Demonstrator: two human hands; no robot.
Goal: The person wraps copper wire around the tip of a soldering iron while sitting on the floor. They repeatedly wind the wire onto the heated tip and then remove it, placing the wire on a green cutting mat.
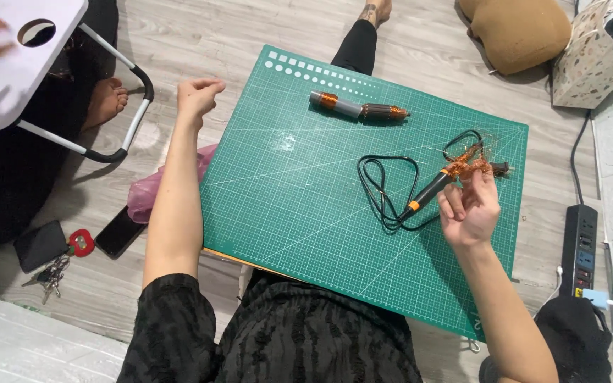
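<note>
Right hand: fingers pinch tangle of copper wire above green cutting mat, beside black-orange soldering iron with black cord. Left hand: loose fist, empty, raised past mat's left edge. Wound motor rotor lies near mat's far edge. Speckled box stands far right on floor; power strip nearer.

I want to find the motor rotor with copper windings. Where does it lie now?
In the head view, the rotor lies on the far part of the green mat, between the raised left hand and the right hand, touching neither.
</note>
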